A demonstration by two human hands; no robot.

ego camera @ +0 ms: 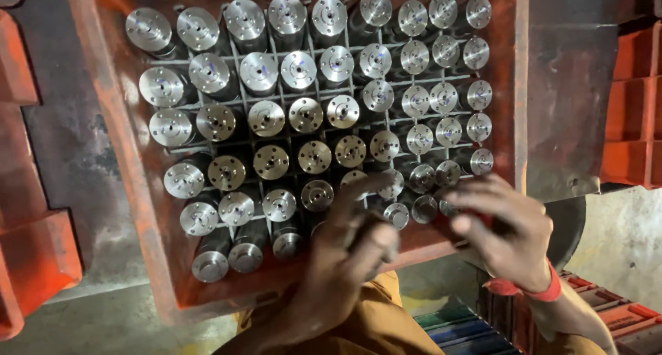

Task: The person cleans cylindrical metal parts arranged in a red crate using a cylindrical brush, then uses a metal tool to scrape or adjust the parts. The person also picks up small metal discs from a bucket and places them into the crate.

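A red crate (138, 189) with a dark grid insert holds several rows of shiny metal cylinders with round flanged tops (298, 69). Both my hands are at the crate's near edge. My left hand (348, 248) reaches into the nearest rows, one finger stretched over a cylinder top and the thumb beside another cylinder (396, 214). My right hand (507, 231), with a red band on the wrist, curls its fingers over the cylinders at the near right corner (424, 207). Both hands are blurred, and I cannot see whether either one grips a part.
More red crates stand at the left (31, 258) and at the right (634, 120). A grey metal surface (569, 100) lies right of the crate. Stacked trays (607, 313) sit low at the right, near my orange-brown clothing.
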